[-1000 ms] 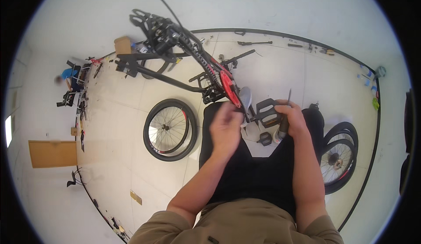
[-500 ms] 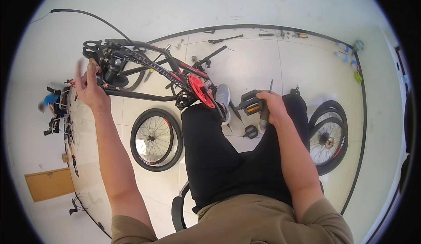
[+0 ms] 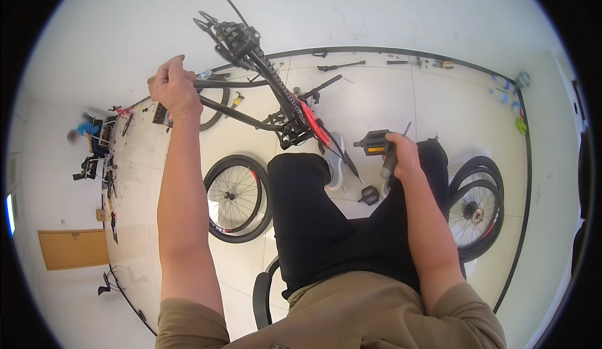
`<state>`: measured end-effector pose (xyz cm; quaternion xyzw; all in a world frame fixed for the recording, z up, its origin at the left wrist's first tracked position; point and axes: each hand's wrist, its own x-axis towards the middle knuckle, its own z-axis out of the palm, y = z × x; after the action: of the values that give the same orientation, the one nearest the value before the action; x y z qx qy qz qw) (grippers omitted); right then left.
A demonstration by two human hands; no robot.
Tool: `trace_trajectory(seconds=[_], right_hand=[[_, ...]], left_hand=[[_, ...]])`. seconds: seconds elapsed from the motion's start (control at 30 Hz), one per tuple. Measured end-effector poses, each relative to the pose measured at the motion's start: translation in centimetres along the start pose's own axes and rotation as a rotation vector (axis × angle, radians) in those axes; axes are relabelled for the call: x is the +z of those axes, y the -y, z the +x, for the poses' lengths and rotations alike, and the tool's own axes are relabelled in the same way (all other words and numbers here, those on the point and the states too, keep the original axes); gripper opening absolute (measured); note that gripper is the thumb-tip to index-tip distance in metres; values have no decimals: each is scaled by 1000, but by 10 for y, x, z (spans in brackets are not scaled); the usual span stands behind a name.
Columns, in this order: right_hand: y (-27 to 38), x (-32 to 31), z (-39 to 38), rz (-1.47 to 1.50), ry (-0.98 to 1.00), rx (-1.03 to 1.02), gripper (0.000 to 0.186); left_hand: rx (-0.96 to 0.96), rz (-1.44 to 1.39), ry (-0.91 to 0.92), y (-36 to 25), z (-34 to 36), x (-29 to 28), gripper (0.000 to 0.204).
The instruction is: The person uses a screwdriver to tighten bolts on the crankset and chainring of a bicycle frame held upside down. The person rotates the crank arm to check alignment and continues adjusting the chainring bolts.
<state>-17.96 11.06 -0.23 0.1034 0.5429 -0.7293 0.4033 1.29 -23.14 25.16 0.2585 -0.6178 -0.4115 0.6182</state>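
My left hand (image 3: pixel 177 93) is closed round the end of the black and red bicycle frame (image 3: pixel 237 118), where two tubes meet. The frame stands tilted, its chain (image 3: pixel 276 80) and rear derailleur (image 3: pixel 238 40) raised toward the wall. A red chainring (image 3: pixel 310 122) with its crank sits low, beside my left knee and grey shoe (image 3: pixel 335 167). In my right hand (image 3: pixel 403 156), over my right thigh, are a black pedal (image 3: pixel 375 142) with an amber reflector and a screwdriver (image 3: pixel 390 164), its tip pointing up. Another pedal (image 3: pixel 369 195) lies on the floor between my legs.
A wheel (image 3: pixel 235 197) lies left of my legs; two more wheels (image 3: pixel 476 211) are at the right. Tools, including pliers (image 3: pixel 443 64), lie along the wall, with plastic bottles (image 3: pixel 501 89) at the far right. Another person (image 3: pixel 81 132) is at the far left.
My left hand was spread beside the derailleur end; now it grips the frame. The frame has turned, its derailleur end moving up and right. My right hand still holds the pedal and screwdriver.
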Motion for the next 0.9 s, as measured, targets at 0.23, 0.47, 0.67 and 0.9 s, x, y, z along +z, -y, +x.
trace_trajectory(seconds=[0.23, 0.47, 0.67, 0.9], right_hand=[[12, -6, 1, 162, -10, -36, 21], [14, 0, 0, 164, -65, -101, 32], [18, -9, 3, 116, -62, -105, 34], [17, -6, -1, 83, -29, -73, 33]], left_hand=[[-17, 203, -168, -8, -9, 37, 24], [139, 606, -272, -19, -28, 87, 38], [224, 543, 145, -21, -47, 133, 54], [13, 60, 716, -30, -29, 116, 52]])
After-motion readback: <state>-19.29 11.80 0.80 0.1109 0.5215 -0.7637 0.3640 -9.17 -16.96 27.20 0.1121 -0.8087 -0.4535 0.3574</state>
